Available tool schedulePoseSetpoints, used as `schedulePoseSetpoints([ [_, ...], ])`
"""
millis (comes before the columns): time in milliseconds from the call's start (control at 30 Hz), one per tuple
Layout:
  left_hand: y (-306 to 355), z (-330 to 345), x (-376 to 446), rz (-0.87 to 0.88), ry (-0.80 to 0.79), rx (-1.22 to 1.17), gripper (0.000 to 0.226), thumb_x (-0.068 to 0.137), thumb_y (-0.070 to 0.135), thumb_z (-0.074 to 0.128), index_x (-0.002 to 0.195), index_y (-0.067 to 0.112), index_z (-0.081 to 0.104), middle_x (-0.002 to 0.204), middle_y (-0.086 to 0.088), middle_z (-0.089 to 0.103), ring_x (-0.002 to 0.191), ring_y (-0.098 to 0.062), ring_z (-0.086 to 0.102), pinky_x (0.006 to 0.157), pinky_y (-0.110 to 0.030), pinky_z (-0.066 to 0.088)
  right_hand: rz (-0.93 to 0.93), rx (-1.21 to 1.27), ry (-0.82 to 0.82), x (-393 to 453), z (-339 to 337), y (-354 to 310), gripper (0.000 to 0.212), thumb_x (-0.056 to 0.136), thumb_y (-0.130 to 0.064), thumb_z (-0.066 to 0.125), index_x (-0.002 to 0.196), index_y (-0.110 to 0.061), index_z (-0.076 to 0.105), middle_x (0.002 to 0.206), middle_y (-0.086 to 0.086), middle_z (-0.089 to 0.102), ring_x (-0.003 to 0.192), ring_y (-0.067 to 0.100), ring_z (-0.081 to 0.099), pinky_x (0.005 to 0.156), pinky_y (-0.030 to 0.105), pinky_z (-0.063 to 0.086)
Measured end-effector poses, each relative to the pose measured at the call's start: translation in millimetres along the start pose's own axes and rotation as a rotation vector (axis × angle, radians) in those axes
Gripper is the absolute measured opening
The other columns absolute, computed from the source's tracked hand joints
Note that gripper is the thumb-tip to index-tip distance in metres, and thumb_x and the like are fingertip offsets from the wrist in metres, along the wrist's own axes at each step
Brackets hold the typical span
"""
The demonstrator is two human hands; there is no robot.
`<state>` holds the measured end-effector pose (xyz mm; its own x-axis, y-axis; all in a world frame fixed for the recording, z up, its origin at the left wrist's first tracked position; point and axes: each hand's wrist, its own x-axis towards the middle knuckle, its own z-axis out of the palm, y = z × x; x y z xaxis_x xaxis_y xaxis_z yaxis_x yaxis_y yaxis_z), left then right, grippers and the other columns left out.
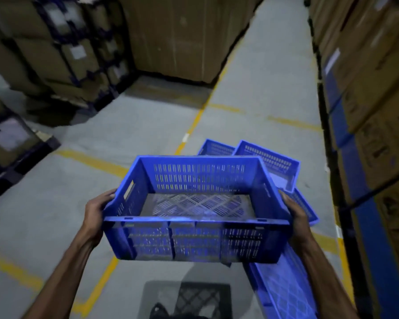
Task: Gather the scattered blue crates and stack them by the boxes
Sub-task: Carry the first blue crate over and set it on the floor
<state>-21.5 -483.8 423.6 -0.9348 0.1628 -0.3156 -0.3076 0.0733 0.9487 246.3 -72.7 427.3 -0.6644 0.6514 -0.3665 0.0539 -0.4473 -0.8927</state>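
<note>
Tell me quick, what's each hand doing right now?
Left hand: holds the left side of the blue crate, fingers curled at its handle slot.
Right hand: grips the crate's right side.

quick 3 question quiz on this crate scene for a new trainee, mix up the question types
1. True or false: the carried crate has goods inside.
2. Which hands hold the carried crate? A) left only B) right only C) both
3. Fill in: the other blue crates lie on the floor beside the cardboard boxes on the person's ____ side.

Key:
1. False; its mesh bottom shows bare.
2. C; the left hand grips one end, the right hand the other.
3. Right.
</note>
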Motion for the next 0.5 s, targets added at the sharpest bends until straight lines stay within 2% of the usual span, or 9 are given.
schedulePoseSetpoints([
  [67,7.1,-27.3,-6.1,-0.007,0.022,-0.048,0.04,0.094,0.013,0.048,0.127,0.007,0.07,0.116,-0.014,0.073,0.087,-0.025,0.072,0.064,-0.026,0.058,0.012,-0.021,-0.109,-6.2,35.6,-8.3,0.035,0.101,-0.033,0.051,0.103,-0.015,0.081,0.106,0.015,0.077,0.09,0.028,0.075,0.083,0.041,0.062],
  [167,21.1,-66.3,-11.6,0.007,0.06,-0.12,0.042,0.09,0.013,0.05,0.127,0.012,0.071,0.122,-0.013,0.073,0.099,-0.03,0.07,0.084,-0.039,0.055,-0.054,-0.06,-0.16,-7.6,83.6,-14.8,0.039,0.1,-0.036,0.052,0.117,-0.009,0.074,0.111,0.017,0.076,0.091,0.032,0.075,0.079,0.042,0.062],
  [233,30.9,-90.9,-14.0,0.016,0.106,-0.16,0.041,0.089,0.013,0.051,0.124,0.016,0.073,0.118,-0.012,0.074,0.097,-0.031,0.071,0.088,-0.042,0.053,-0.085,-0.073,-0.205,-4.8,112.8,-14.7,0.036,0.103,-0.03,0.049,0.117,-0.005,0.07,0.104,0.016,0.077,0.084,0.03,0.075,0.072,0.038,0.062],
  [267,36.4,-103.1,-15.8,0.017,0.131,-0.175,0.039,0.09,0.012,0.052,0.121,0.018,0.074,0.114,-0.01,0.075,0.092,-0.029,0.072,0.087,-0.043,0.053,-0.092,-0.097,-0.213,-3.8,127.7,-13.7,0.036,0.102,-0.03,0.05,0.118,-0.004,0.07,0.108,0.017,0.076,0.087,0.032,0.075,0.076,0.041,0.062],
  [333,46.6,-127.4,-18.6,0.035,0.173,-0.2,0.035,0.091,0.012,0.052,0.117,0.021,0.075,0.107,-0.007,0.077,0.084,-0.024,0.074,0.085,-0.042,0.054,-0.083,-0.131,-0.233,2.0,157.0,-11.8,0.045,0.098,-0.036,0.057,0.126,-0.003,0.068,0.122,0.023,0.071,0.103,0.04,0.07,0.095,0.052,0.056],
  [400,54.3,-152.1,-18.5,0.056,0.214,-0.224,0.034,0.092,0.013,0.052,0.117,0.022,0.074,0.101,-0.003,0.078,0.079,-0.022,0.075,0.082,-0.041,0.055,-0.095,-0.131,-0.248,13.9,183.9,-7.9,0.057,0.088,-0.049,0.068,0.131,-0.012,0.069,0.13,0.017,0.069,0.12,0.039,0.064,0.109,0.056,0.046],
  [500,61.6,-190.5,-15.7,0.074,0.285,-0.235,0.036,0.091,0.012,0.052,0.119,0.022,0.073,0.096,-0.001,0.078,0.076,-0.022,0.074,0.076,-0.039,0.054,-0.098,-0.173,-0.355,52.2,216.9,12.9,0.065,0.079,-0.062,0.074,0.135,-0.03,0.066,0.141,0.002,0.063,0.136,0.032,0.054,0.115,0.057,0.038],
])
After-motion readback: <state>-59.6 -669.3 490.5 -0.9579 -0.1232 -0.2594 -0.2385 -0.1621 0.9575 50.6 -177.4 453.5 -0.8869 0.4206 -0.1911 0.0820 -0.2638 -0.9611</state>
